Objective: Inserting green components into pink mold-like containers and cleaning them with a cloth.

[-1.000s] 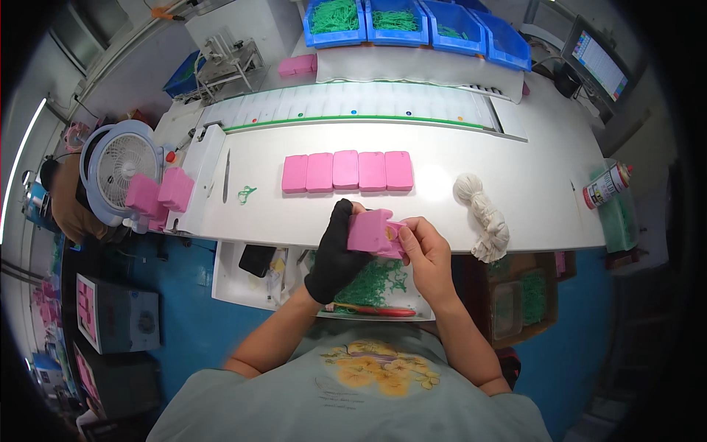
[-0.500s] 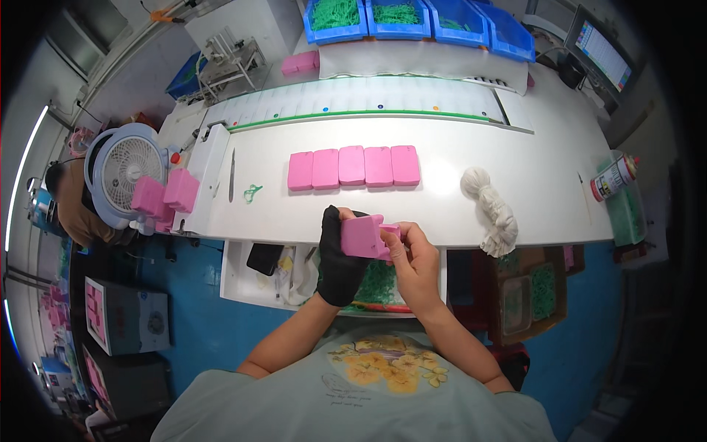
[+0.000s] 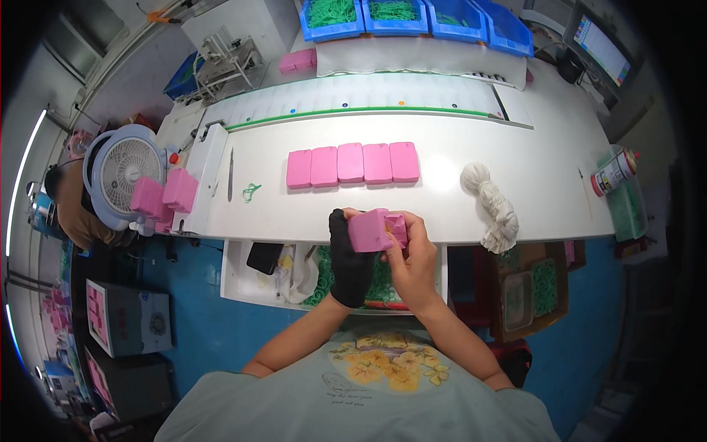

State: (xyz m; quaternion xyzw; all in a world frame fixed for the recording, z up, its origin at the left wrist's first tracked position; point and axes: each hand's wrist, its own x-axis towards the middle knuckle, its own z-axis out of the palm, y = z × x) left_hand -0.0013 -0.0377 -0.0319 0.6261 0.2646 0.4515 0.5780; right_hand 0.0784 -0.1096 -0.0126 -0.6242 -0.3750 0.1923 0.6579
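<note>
Above the desk's front edge I hold a pink rubber mold between both hands. My left hand, in a black glove, is closed around its left side. My bare right hand pinches its right end, where the pink material is parted and folded; what lies inside is too small to make out. Beyond my hands, several pink molds lie side by side in a row. Left of that row are a small green openwork piece and slim metal tweezers.
An open drawer with green pieces lies below my hands. A white cloth bundle and spray can are at right. Pink blocks stand near a fan at left. Blue bins and a dotted strip line the back.
Both hands have shifted slightly right and up, turning the mold so its right end is spread more into view. The coloured dots on the back strip have moved left.
</note>
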